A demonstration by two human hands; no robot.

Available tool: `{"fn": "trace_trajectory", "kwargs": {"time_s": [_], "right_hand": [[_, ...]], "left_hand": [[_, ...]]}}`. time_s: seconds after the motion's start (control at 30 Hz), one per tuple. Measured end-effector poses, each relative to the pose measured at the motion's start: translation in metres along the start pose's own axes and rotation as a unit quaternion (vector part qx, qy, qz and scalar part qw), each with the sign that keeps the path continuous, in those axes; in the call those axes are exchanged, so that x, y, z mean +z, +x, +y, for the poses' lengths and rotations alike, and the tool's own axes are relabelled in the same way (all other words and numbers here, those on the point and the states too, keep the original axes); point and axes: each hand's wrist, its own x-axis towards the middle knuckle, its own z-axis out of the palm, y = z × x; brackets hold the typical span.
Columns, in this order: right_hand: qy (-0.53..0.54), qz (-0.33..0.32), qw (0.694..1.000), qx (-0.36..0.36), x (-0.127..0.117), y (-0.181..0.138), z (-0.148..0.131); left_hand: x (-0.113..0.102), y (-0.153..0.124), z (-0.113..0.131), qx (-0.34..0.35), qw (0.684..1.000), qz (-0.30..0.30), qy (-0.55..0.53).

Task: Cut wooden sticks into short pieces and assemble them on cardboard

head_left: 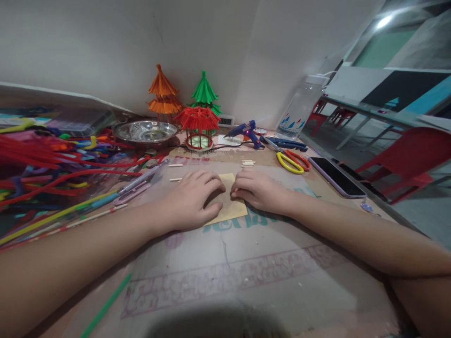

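A small sheet of yellow paper (230, 209) lies on the film-covered work surface (218, 263). My left hand (197, 197) rests over the paper's left part, fingers bent and a gap between thumb and forefinger. At its right side, my right hand (255, 188) has its fingers curled together, the tips on or just above the paper; anything inside them is hidden. Short pale sticks (248, 163) lie beyond my right hand, and two more, one being a stick (175, 165), lie beyond my left.
Behind stand red (199, 119), orange (164, 91) and green (204, 91) pagoda-like models, a metal bowl (145, 131) and a blue glue gun (244, 132). Scissors (294, 162), a phone (336, 176) and a bottle (301, 108) are on the right. Colourful pipe cleaners (52, 164) crowd the left.
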Motion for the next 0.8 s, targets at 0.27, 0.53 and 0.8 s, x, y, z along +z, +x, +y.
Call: {"fn": "trace_trajectory", "kwargs": {"time_s": [0.27, 0.53, 0.8], "right_hand": [[0.106, -0.004, 0.994, 0.026, 0.0030, 0.0027, 0.0016], [0.122, -0.019, 0.991, 0.043, 0.0012, -0.0007, -0.0034], [0.124, -0.014, 0.991, 0.045, 0.0010, 0.0006, -0.0068]], "left_hand": [[0.0012, 0.0003, -0.0005, 0.004, 1.000, -0.002, 0.005], [0.0007, 0.0001, -0.0001, 0.000, 1.000, 0.002, 0.002], [0.0017, 0.0003, -0.0007, 0.002, 1.000, 0.002, 0.004]]}}
